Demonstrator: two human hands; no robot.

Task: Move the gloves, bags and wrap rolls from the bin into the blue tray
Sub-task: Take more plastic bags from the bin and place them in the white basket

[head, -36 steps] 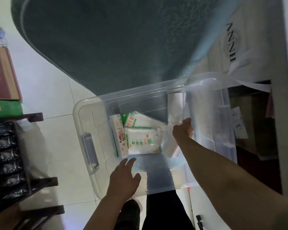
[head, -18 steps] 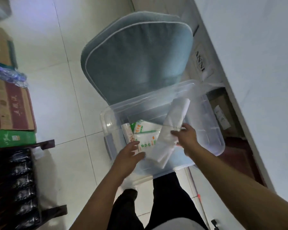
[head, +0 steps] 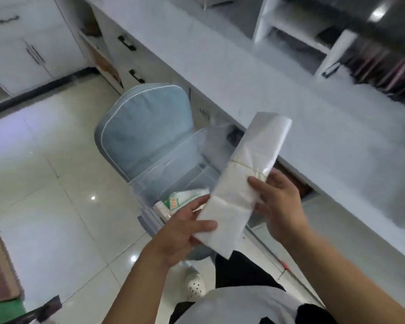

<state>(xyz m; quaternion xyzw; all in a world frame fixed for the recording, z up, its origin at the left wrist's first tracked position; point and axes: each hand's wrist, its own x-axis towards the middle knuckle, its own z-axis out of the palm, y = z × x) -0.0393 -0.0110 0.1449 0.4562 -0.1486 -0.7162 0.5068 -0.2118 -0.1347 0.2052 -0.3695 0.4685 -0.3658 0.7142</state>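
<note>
Fingers of both hands pinch bag bundle.

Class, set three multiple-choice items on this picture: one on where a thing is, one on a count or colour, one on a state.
1. Where is the white bundle of bags?
A. lying in the clear bin
B. held up above the bin
C. on the floor tiles

2. How many hands hold the bundle?
A. none
B. one
C. two

3. What colour is the chair cushion behind the clear bin?
A. pale blue
B. red
C. yellow

Key:
1. B, the bundle is lifted clear, in front of the bin and counter.
2. C, the left hand grips its lower end and the right hand pinches it near the middle.
3. A, the cushion shows pale blue with a white edge.
</note>
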